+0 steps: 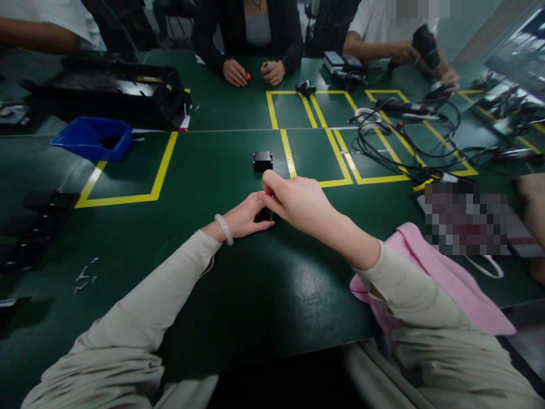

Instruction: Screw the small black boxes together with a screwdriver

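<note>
My left hand [246, 217] is closed around a small black part [264, 215] on the green table, its thumb and fingers on either side. Most of that part is covered by my hands. Directly above it, my right hand [300, 200] is curled with thumb and forefinger together. Whatever those fingers grip, if anything, is hidden. Just beyond my hands stands a black block [263, 161], apart from them and touched by neither.
Small screws [85, 276] lie at left near black parts [32, 227]. A blue bin [96, 139] stands before a long black housing [114, 94]. Cables [383, 136] sprawl at right, beyond a pink cloth [430, 272]. Across the table, a co-worker holds a power tool [426, 46].
</note>
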### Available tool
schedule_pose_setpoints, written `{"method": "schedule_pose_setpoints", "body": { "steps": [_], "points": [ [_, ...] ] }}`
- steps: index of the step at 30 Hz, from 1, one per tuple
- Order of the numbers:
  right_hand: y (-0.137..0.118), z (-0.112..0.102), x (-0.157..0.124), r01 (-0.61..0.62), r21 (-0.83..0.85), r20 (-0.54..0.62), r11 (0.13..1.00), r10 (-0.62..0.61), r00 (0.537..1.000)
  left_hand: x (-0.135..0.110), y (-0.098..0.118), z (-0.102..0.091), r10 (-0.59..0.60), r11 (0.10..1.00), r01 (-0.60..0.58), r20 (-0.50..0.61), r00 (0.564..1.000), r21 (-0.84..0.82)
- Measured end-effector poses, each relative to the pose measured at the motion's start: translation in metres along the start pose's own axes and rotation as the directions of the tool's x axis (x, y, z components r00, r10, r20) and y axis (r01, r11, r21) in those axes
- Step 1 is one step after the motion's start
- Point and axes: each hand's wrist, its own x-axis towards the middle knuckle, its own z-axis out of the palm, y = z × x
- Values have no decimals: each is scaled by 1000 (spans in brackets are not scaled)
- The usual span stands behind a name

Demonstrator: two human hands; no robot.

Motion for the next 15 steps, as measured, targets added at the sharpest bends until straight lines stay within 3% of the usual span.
{"method": "schedule_pose_setpoints", "body": {
  "steps": [4, 10, 13, 15],
  "points": [
    [0, 5, 0, 29, 7, -21, 1000, -29, 999, 8, 6, -1, -67, 998, 66, 21, 998, 12],
    [10, 8, 1, 16, -30, -64, 999, -18, 998, 21, 2, -4, -11, 1000, 14, 99, 995, -23],
    [9, 7, 3, 13, -45, -52, 999, -15, 999, 11, 3, -10, 55, 998, -55, 3, 998, 15],
    [8, 6, 4, 26, -37, -50, 999, -27, 998, -2, 9, -13, 39, 997, -31, -108, 993, 72]
  ]
}}
